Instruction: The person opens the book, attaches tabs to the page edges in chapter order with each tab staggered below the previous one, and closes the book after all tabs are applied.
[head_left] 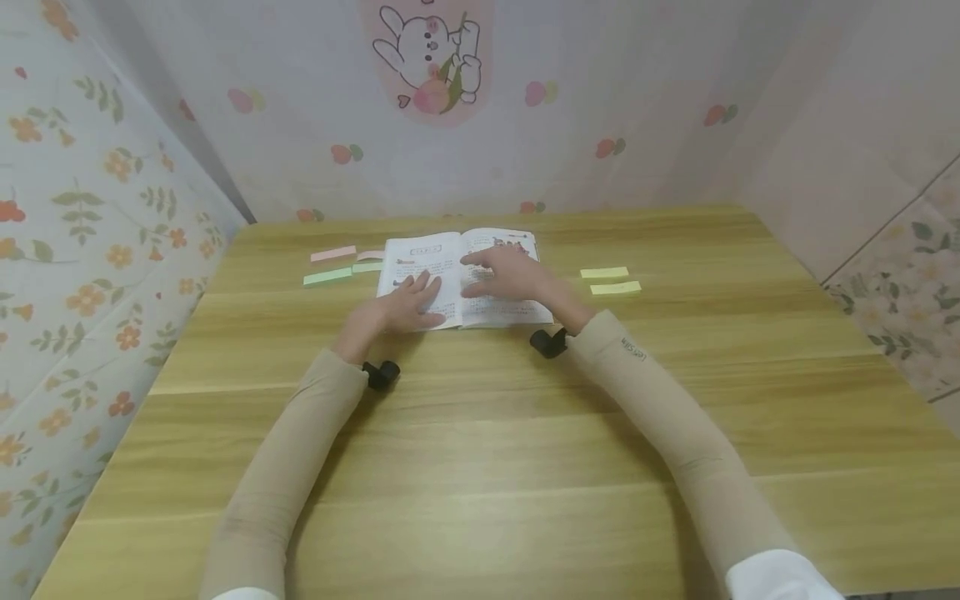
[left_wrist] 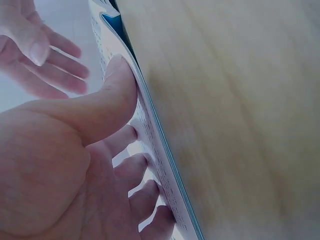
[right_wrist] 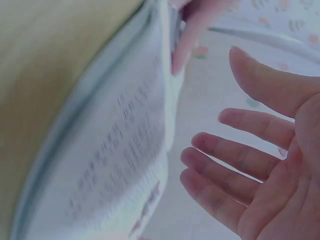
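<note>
A wooden table (head_left: pixel 480 433) stands in a corner with flowered wallpaper, and an open book (head_left: pixel 461 279) lies on it, directly under both hands. The left hand (head_left: pixel 405 304) rests flat on the left page, fingers spread and thumb against the near page edge. The right hand (head_left: pixel 506 275) hovers over the right page with fingers straight and relaxed, holding nothing. Green and pink sticky notes (head_left: pixel 337 265) lie beyond the left hand, yellow sticky notes (head_left: pixel 611 281) just right of the right hand. To smooth the pages well, the left hand should probably keep pressing near the spine while the right sweeps outward gently, to avoid creasing the paper
</note>
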